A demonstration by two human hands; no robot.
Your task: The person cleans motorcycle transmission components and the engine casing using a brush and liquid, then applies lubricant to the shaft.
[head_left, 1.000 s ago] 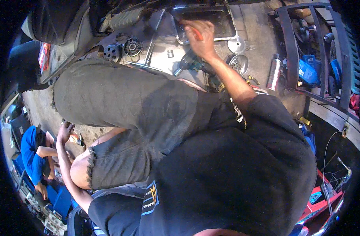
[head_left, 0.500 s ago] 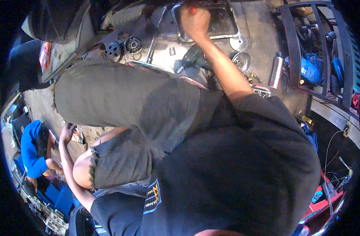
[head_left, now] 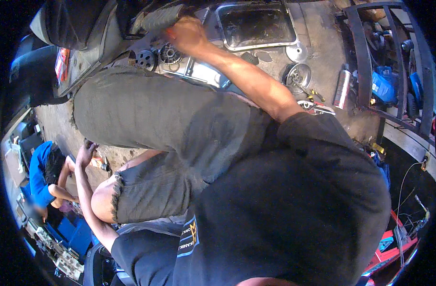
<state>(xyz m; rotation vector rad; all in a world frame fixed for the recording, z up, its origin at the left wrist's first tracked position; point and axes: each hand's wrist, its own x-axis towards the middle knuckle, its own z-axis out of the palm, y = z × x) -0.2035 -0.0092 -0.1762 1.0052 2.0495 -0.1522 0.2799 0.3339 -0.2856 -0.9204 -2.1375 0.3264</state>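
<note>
2 bare hands show, and the right hand [head_left: 188, 37] is stretched forward past the raised knee, its fingers curled around a small red object [head_left: 170, 32] that sits at the fingertip side, too blurred to tell its kind. The left hand [head_left: 86, 155] is low at the left, just beside the trouser leg [head_left: 132, 107], with its fingers bent; whether it grips anything I cannot tell. Close by the right hand, a ribbed dark part [head_left: 158, 19] lies just beyond the fingers, and whether they touch is unclear. Nearer the knee, on the floor [head_left: 323, 43], are a toothed wheel [head_left: 170, 55] and a black disc with holes [head_left: 146, 60], side by side. Right of the hand lies a rectangular metal tray [head_left: 261, 46], dark inside, with a silver disc [head_left: 299, 54] near its corner. Farther right come a round metal part [head_left: 299, 76], pliers [head_left: 316, 94] and a spray can [head_left: 342, 88], then a black rack [head_left: 365, 52] holding blue containers [head_left: 383, 89]. Far left, a co-worker in a blue shirt [head_left: 40, 164] bends forward.
</note>
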